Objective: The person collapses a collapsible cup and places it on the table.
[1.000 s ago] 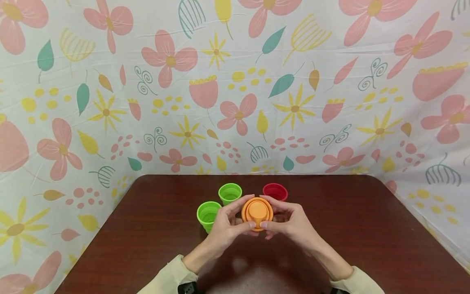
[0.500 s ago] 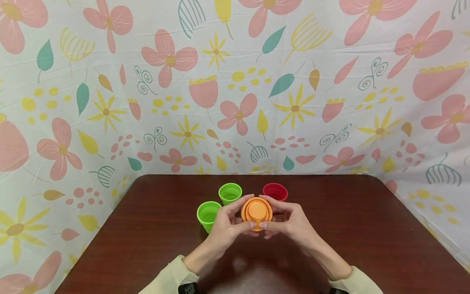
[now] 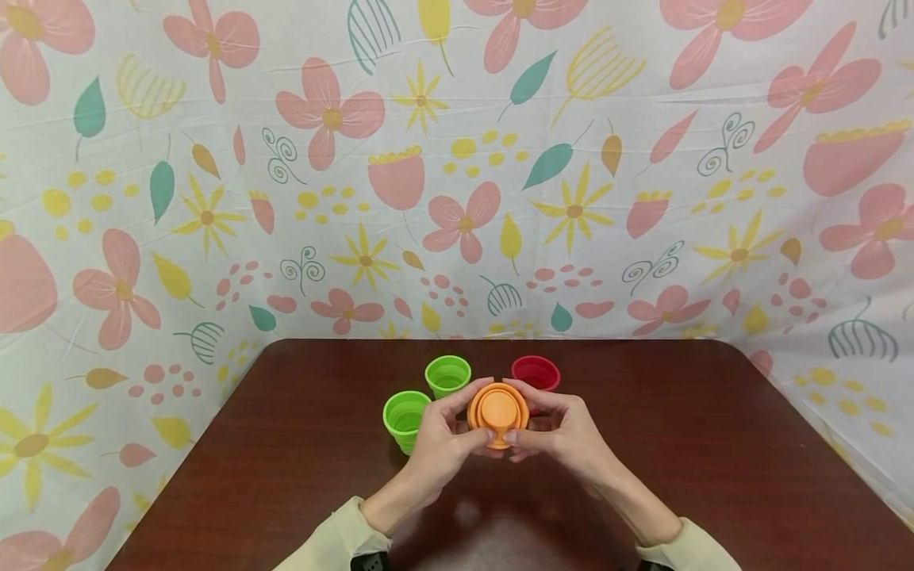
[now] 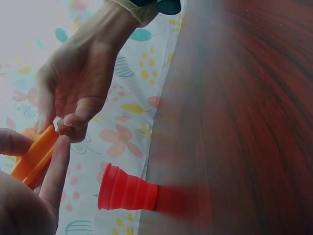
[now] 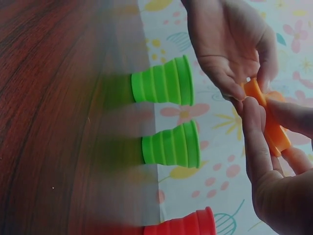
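Between both hands, above the table, is an orange collapsible cup (image 3: 498,408), folded flat into rings, its round middle turned toward me in the head view. My left hand (image 3: 441,434) grips its left side, and my right hand (image 3: 564,432) grips its right side. Both thumbs press near the lower part of the rings; the other fingers lie around and behind the rim, partly hidden. In the wrist views the cup (image 4: 36,156) shows edge-on as a thin disc. Two green collapsible cups (image 5: 164,81) stand unfolded beyond my left hand, and a red one (image 4: 127,190) stands beyond my right.
The dark brown wooden table (image 3: 300,452) reaches back to a white floral cloth (image 3: 457,159) that hangs behind and along the sides. The nearer green cup (image 3: 405,416) is close to my left hand, and the red cup (image 3: 535,373) is partly hidden by my right fingers.
The orange cup has shifted very slightly to the left, with both hands still holding it. Its middle looks slightly more tilted. The green and red cups have not moved.
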Action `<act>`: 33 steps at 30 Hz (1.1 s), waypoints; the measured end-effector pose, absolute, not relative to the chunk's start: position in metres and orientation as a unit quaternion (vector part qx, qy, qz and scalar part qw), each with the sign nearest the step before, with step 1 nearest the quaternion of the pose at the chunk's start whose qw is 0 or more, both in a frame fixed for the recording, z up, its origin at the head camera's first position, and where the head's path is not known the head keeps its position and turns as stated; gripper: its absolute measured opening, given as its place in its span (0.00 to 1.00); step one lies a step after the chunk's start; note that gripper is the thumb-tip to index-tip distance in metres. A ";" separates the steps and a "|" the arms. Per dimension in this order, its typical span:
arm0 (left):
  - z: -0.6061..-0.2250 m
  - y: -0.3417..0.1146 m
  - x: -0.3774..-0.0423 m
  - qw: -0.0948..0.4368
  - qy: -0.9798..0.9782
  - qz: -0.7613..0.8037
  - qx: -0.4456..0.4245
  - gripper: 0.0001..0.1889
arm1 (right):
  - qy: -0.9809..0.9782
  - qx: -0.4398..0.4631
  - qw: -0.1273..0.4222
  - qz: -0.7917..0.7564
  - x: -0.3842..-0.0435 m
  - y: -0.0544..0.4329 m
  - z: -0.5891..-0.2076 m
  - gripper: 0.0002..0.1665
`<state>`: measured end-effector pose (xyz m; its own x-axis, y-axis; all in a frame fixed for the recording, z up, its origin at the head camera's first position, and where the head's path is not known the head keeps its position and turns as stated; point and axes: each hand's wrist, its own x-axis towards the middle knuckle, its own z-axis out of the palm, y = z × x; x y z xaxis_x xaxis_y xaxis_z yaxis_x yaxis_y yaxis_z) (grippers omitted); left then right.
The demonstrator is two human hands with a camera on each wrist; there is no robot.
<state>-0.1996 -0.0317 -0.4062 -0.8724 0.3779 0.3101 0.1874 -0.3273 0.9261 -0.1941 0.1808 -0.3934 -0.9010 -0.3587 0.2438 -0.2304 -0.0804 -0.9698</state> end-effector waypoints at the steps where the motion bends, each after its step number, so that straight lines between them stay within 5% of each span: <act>1: -0.406 -0.031 -0.199 0.058 0.579 0.777 0.240 0.37 | 0.675 -0.218 0.045 -0.703 -0.194 0.180 -0.393 0.41; 22: -0.407 -0.026 -0.199 0.028 0.618 0.756 0.213 0.34 | 0.682 -0.232 0.055 -0.691 -0.196 0.180 -0.398 0.45; 33: -0.408 -0.033 -0.201 0.036 0.614 0.742 0.268 0.36 | 0.690 -0.231 0.063 -0.683 -0.193 0.182 -0.393 0.45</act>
